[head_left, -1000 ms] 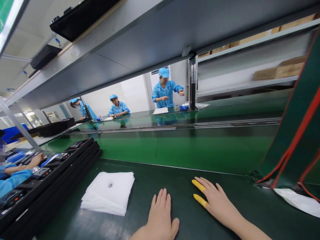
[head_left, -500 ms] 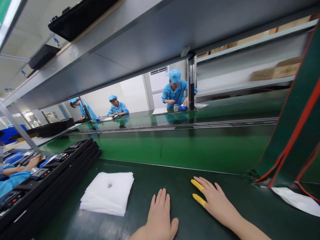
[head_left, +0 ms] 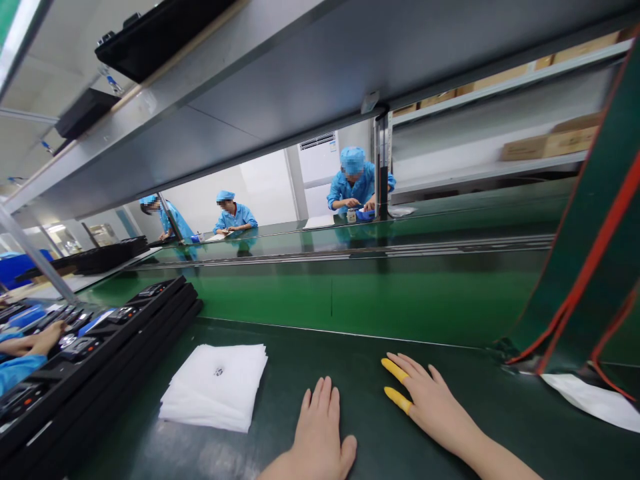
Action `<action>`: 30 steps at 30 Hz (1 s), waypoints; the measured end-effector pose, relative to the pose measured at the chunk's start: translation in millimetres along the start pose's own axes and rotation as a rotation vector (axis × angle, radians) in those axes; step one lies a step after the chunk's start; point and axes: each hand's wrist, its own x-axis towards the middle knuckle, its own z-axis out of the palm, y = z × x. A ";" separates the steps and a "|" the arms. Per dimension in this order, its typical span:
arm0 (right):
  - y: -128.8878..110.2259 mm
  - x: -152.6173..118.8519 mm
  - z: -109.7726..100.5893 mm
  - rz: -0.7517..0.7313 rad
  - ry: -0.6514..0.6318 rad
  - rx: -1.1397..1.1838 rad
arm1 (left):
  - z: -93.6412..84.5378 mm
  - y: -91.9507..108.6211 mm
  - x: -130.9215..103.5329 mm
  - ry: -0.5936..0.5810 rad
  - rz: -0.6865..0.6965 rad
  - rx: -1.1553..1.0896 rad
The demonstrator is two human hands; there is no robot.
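Observation:
My left hand (head_left: 318, 432) lies flat, palm down, on the dark green bench top (head_left: 350, 353), fingers close together and holding nothing. My right hand (head_left: 427, 400) rests flat beside it, fingers spread, with yellow finger cots on two fingers. It holds nothing either. A stack of white square cloths (head_left: 215, 385) lies on the bench to the left of my left hand, apart from it.
Black trays of small devices (head_left: 95, 347) line the left side, where a co-worker's hand (head_left: 35, 340) in a blue sleeve reaches. A green conveyor belt (head_left: 375, 293) runs behind the bench. Three people in blue work beyond. A white sheet (head_left: 590, 400) lies at right under slanted green panels.
My hands have stayed put. The far person in blue moved right and bent over the far bench. The co-worker's hand at left drew back to the left.

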 end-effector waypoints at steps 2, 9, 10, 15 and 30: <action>-1.5 0.0 -2.1 0.004 -0.003 0.010 | 0.1 0.1 0.1 -0.001 -0.001 0.001; -4.9 -1.4 -7.7 0.028 -0.066 -0.032 | -0.6 0.9 -0.1 -0.003 -0.003 -0.002; -4.7 -1.3 -7.3 0.029 -0.067 -0.039 | -0.5 0.8 -0.1 -0.001 -0.002 0.001; -3.5 -0.1 -4.3 0.021 -0.041 -0.033 | 1.0 -0.8 0.4 -0.001 0.000 0.008; -1.3 -0.2 -2.4 0.015 -0.019 -0.032 | 0.3 -1.0 1.5 -0.011 0.004 -0.020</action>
